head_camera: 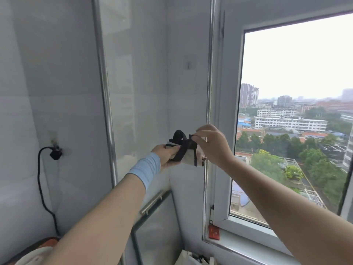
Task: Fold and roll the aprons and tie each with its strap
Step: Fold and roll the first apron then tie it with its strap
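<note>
A small rolled cream apron [188,157] with a black strap [181,145] wound round it is held up in the air before the tiled wall. My left hand [166,154], with a light blue band on the wrist, grips the roll from the left and below. My right hand [212,145] pinches the black strap's end at the top right of the roll. A loop of the strap stands up above the bundle.
A window [298,115] fills the right side, its sill low on the right. A black cable [41,180] hangs from a wall hook [56,153] on the left. A glass panel with a metal handle [152,202] stands below the hands. More cream fabric [188,258] lies at the bottom edge.
</note>
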`<state>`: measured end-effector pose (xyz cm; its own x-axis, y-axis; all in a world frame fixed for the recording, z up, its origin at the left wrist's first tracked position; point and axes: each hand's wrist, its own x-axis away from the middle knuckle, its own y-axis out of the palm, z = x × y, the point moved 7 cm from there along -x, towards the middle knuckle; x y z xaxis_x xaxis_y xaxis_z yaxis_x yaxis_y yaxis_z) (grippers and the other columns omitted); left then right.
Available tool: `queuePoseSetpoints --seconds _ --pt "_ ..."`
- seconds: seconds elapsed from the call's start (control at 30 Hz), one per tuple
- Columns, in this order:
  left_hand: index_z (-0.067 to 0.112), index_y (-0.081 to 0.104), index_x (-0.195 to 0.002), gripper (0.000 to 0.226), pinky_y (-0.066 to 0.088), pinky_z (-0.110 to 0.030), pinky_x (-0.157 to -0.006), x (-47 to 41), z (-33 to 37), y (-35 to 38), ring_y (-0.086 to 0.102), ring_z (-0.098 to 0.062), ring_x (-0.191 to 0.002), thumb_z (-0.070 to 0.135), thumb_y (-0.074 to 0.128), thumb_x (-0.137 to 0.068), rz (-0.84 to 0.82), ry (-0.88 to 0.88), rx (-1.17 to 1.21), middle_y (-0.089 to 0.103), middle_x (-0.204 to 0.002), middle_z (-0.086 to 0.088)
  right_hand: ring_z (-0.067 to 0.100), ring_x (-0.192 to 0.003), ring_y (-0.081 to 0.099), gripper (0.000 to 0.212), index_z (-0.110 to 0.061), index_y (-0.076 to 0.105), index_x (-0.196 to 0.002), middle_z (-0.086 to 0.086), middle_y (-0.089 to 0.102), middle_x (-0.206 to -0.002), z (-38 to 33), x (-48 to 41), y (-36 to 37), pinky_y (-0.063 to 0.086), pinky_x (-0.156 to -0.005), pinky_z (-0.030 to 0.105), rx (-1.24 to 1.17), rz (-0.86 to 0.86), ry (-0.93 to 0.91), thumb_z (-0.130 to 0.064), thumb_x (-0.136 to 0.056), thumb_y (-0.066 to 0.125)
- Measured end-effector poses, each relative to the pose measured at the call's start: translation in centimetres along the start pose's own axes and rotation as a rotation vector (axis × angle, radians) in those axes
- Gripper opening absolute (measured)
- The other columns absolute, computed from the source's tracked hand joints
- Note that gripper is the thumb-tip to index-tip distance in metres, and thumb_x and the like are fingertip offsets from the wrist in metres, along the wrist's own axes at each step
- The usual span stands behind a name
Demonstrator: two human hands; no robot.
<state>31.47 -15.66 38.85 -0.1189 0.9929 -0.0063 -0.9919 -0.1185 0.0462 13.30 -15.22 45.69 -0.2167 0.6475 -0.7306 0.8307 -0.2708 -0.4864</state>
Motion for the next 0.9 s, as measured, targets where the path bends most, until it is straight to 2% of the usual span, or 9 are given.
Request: queuePoseSetpoints --seconds 0.1,0.2,0.27,0.4,0.5,0.57,0.63,0.73,0.9 --pt "0.009 0.065 -0.097 0.02 0.054 -0.029 -0.076 -1.9 4.0 -0.8 0.062 -0.02 -0.089 0.026 0.069 -0.087 0.09 0.121 -0.278 0.067 -0.094 -0.006 0.006 -0.076 0.061 0.019 -0.015 0.076 -0.088 -0.009 0.069 -0.083 -1.4 -4.5 -1.7 0.043 -0.067 0.016 -0.017 0.051 0.087 -0.027 -0.092 0.061" --pt "0.012 0.063 -0.077 0.014 0.054 -0.029 -0.083 -3.2 6.8 -0.6 0.062 -0.021 -0.084 0.022 0.069 -0.086 0.095 0.226 -0.357 0.064 -0.081 -0.005 0.01 -0.062 0.06 0.024 -0.009 0.072 -0.083 0.0 0.072 -0.073 -2.3 -8.2 -2.5 0.047 -0.06 0.024 -0.102 0.023 0.161 -0.025 -0.093 0.057" --pt "0.008 0.066 -0.089 0.013 0.057 -0.031 -0.083 -3.9 7.8 0.3 0.066 -0.024 -0.09 0.019 0.071 -0.086 0.012 0.222 -0.308 0.068 -0.092 -0.011 0.017 -0.058 0.057 0.028 0.001 0.068 -0.087 0.012 0.066 -0.07 -2.6 -10.4 -2.7 0.048 -0.062 0.031 -0.124 -0.007 0.175 -0.024 -0.094 0.055" --pt "0.004 0.066 -0.105 0.021 0.058 -0.039 -0.084 -5.6 10.6 0.8 0.066 -0.031 -0.103 0.015 0.069 -0.087 -0.019 0.291 -0.202 0.068 -0.109 -0.019 0.022 -0.06 0.058 0.026 -0.005 0.069 -0.097 0.004 0.053 -0.066 -2.9 -14.9 -3.4 0.057 -0.066 0.042 -0.126 -0.032 0.183 -0.021 -0.099 0.049" --pt "0.003 0.065 -0.11 0.026 0.058 -0.039 -0.083 -7.1 12.5 1.1 0.066 -0.029 -0.104 0.018 0.068 -0.088 -0.056 0.274 -0.173 0.068 -0.111 -0.018 0.015 -0.054 0.049 0.028 -0.011 0.073 -0.103 -0.002 0.055 -0.062 -4.2 -18.3 -4.4 0.043 -0.052 0.026 -0.005 -0.028 0.11 -0.022 -0.101 0.047" --pt "0.002 0.065 -0.111 0.027 0.059 -0.035 -0.08 -7.9 13.6 1.2 0.065 -0.026 -0.101 0.018 0.066 -0.089 -0.068 0.264 -0.14 0.068 -0.112 -0.017 0.01 -0.051 0.05 0.023 -0.016 0.075 -0.104 -0.005 0.063 -0.069 -5.3 -20.6 -5.0 0.04 -0.049 0.021 0.024 -0.005 0.048 -0.023 -0.099 0.054" --pt "0.003 0.066 -0.109 0.024 0.059 -0.034 -0.079 -8.9 14.6 1.3 0.065 -0.024 -0.097 0.017 0.065 -0.09 -0.076 0.262 -0.08 0.068 -0.111 -0.017 0.006 -0.056 0.055 0.015 -0.018 0.077 -0.099 -0.006 0.068 -0.077 -6.2 -22.8 -5.5 0.042 -0.05 0.017 0.025 0.052 -0.002 -0.02 -0.094 0.062" --pt "0.005 0.066 -0.106 0.021 0.059 -0.034 -0.077 -10.6 16.1 1.2 0.065 -0.024 -0.094 0.018 0.066 -0.089 -0.061 0.282 -0.03 0.067 -0.112 -0.018 0.008 -0.062 0.061 0.004 -0.018 0.074 -0.083 -0.007 0.068 -0.073 -6.9 -25.9 -6.0 0.049 -0.055 0.022 0.072 0.159 -0.031 -0.015 -0.085 0.071" --pt "0.006 0.063 -0.11 0.025 0.06 -0.033 -0.072 -12.6 17.0 1.2 0.065 -0.025 -0.09 0.023 0.064 -0.092 -0.07 0.284 -0.009 0.066 -0.109 -0.013 0.007 -0.054 0.06 0.015 -0.018 0.07 -0.066 -0.007 0.065 -0.063 -6.4 -29.3 -5.7 0.045 -0.049 0.019 0.286 0.196 0.006 -0.016 -0.08 0.076"
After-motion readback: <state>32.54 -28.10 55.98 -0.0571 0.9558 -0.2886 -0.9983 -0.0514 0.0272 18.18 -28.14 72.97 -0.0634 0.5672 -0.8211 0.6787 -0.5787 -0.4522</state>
